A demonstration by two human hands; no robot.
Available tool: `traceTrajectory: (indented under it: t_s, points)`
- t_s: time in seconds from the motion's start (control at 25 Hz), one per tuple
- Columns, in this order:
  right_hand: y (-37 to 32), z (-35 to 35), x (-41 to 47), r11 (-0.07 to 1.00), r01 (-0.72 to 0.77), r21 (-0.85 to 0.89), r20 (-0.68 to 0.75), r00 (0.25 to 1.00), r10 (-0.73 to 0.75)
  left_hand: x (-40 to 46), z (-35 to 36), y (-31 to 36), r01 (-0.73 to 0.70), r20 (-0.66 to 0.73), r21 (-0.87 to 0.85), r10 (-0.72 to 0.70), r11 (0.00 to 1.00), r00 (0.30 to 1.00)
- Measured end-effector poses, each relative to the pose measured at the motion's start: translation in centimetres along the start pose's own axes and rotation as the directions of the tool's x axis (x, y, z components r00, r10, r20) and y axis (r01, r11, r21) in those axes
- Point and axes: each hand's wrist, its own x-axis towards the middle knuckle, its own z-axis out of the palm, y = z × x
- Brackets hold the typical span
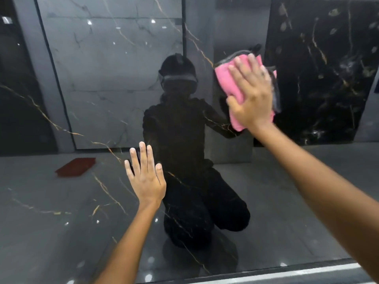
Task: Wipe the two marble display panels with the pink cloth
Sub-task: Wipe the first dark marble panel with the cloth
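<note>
Right hand point(251, 95) flat, fingers straight and spread, pressing the pink cloth point(235, 85) against the dark glossy panel point(61, 201), upper right. Left hand point(146, 177) open too, palm flat on the same panel, lower and left, well apart from the cloth.

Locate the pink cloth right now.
In the head view, the pink cloth is upper right, pressed flat against the glossy dark marble panel under the right hand, above and right of the left hand.
</note>
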Motion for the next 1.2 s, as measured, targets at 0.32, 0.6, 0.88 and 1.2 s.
traceTrajectory:
  t_s: [0.32,0.6,0.88,1.2]
  points:
    - [-3.2,0.8,-13.5,0.559,0.81,0.178,0.438,0.443,-0.782,-0.2,-0.1,-0.2,-0.021,-0.005,-0.005,0.021,1.0,1.0]
    - [-7.9,4.0,-9.1,0.938,0.346,0.031,0.176,0.922,-0.346,-0.4,0.1,-0.3,-0.01,-0.012,-0.006,0.01,1.0,1.0]
    - [-3.3,0.5,-12.2,0.722,0.677,0.144,0.359,0.644,-0.676,-0.4,-0.2,0.0,-0.018,0.006,0.01,0.018,1.0,1.0]
    - [-7.1,2.4,-22.7,0.855,0.51,0.097,0.395,0.769,-0.503,-0.6,0.4,-0.2,-0.021,-0.029,0.021,0.022,1.0,0.999]
